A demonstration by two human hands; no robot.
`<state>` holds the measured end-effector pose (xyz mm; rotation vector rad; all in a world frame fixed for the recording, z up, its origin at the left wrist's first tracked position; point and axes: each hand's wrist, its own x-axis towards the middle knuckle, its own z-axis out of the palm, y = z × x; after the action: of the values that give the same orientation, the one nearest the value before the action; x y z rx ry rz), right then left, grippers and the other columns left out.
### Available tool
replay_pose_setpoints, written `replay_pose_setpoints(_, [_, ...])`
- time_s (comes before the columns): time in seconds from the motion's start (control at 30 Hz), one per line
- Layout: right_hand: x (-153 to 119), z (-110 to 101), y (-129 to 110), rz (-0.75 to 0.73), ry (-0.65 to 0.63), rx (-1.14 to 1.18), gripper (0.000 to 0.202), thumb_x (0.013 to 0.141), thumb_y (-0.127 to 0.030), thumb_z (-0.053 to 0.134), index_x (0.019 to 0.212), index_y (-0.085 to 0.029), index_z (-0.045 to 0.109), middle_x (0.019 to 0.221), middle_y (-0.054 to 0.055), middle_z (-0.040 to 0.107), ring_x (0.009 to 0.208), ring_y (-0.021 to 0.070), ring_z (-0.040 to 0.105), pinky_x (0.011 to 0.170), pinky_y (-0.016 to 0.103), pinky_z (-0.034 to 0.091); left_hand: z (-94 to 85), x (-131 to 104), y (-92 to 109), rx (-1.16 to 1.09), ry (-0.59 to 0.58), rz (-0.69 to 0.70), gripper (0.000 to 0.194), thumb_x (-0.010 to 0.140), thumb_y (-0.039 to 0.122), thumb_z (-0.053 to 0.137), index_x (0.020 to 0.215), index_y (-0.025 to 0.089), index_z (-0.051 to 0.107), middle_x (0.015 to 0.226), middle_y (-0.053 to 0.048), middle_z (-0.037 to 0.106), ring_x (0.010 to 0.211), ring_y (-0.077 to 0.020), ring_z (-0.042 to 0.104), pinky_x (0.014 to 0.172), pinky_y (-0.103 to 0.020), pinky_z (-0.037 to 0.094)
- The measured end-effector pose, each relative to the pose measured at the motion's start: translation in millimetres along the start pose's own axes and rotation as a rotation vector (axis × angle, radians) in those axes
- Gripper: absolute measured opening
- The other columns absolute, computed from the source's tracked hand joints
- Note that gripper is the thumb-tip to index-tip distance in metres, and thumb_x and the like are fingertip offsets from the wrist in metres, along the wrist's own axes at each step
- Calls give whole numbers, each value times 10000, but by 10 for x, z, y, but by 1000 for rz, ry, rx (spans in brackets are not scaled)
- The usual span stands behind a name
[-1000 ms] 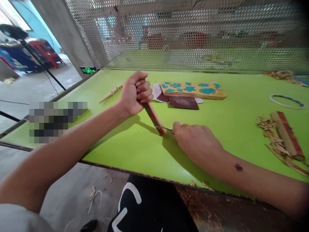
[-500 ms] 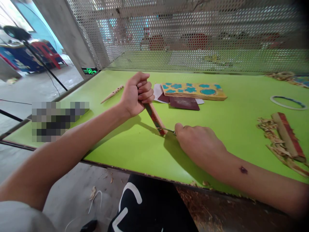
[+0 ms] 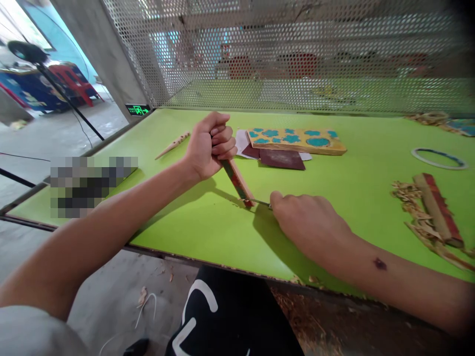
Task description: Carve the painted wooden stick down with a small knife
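Note:
My left hand (image 3: 212, 143) is wrapped round the upper end of a painted wooden stick (image 3: 238, 182), which slants down to the right with its lower end at the green table. In my right hand (image 3: 309, 217) is a knife (image 3: 262, 203); its handle is hidden by the fingers. The thin blade lies across the stick near its lower end. Small shavings lie beside the blade. Behind my hands, a yellow board with blue patches (image 3: 297, 141) rests over dark red sandpaper (image 3: 282, 159) and white paper.
A carved pointed stick (image 3: 173, 145) lies at the left. On the right are a red-edged wooden block (image 3: 438, 208), curled shavings (image 3: 419, 212) and a ring (image 3: 440, 158). A perforated metal screen (image 3: 297, 59) stands along the back of the green table (image 3: 208, 232).
My right hand and the knife have shifted very slightly to the right. My left hand still grips the stick in nearly the same place.

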<state>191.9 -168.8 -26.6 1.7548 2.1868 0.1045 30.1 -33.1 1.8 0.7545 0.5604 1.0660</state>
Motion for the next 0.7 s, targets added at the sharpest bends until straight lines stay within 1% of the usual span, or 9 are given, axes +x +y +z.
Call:
replay_pose_setpoints(0.07, [-1, -6, -1, 2, -6, 5, 308, 844, 61, 425, 991, -144, 602, 822, 102, 732, 733, 215, 725, 522, 269, 360, 1, -5, 3, -1, 2, -1, 488, 944, 225, 538, 584, 217, 208, 408, 100, 210, 277, -27, 235, 329, -194, 188])
replay_pose_setpoints(0.23, [-2, -12, 3, -4, -11, 20, 328, 827, 67, 426, 997, -145, 610, 805, 104, 731, 739, 229, 730, 527, 279, 373, -16, 1, 8, 23, -107, 25, 473, 955, 181, 444, 564, 216, 180, 406, 83, 197, 278, -34, 221, 331, -205, 179])
replay_pose_setpoints(0.3, [-5, 0, 8, -2, -6, 18, 327, 835, 63, 420, 998, -145, 613, 798, 106, 731, 735, 229, 732, 524, 280, 373, -21, 4, 9, 30, -91, 26, 485, 956, 199, 465, 563, 215, 180, 404, 84, 199, 280, -33, 222, 329, -203, 183])
replay_pose_setpoints(0.43, [-10, 24, 20, -7, -3, 8, 315, 849, 50, 423, 996, -146, 621, 802, 109, 733, 713, 231, 729, 519, 284, 380, -16, 1, 12, 47, -22, 13, 511, 948, 244, 530, 563, 213, 195, 399, 91, 209, 282, -28, 223, 326, -201, 198])
replay_pose_setpoints(0.53, [-17, 4, 24, -5, -27, -5, 333, 839, 57, 419, 996, -142, 635, 797, 113, 733, 719, 244, 731, 525, 290, 394, -12, -2, 11, 65, 10, 12, 511, 946, 265, 542, 564, 212, 206, 396, 93, 209, 283, -25, 218, 324, -196, 205])
replay_pose_setpoints(0.7, [-36, -58, 33, 3, -69, -7, 344, 831, 45, 440, 1015, -138, 666, 818, 127, 741, 744, 258, 732, 545, 299, 408, -23, 8, -1, 43, -2, 21, 521, 938, 281, 567, 562, 214, 214, 393, 96, 206, 281, -26, 217, 318, -193, 197])
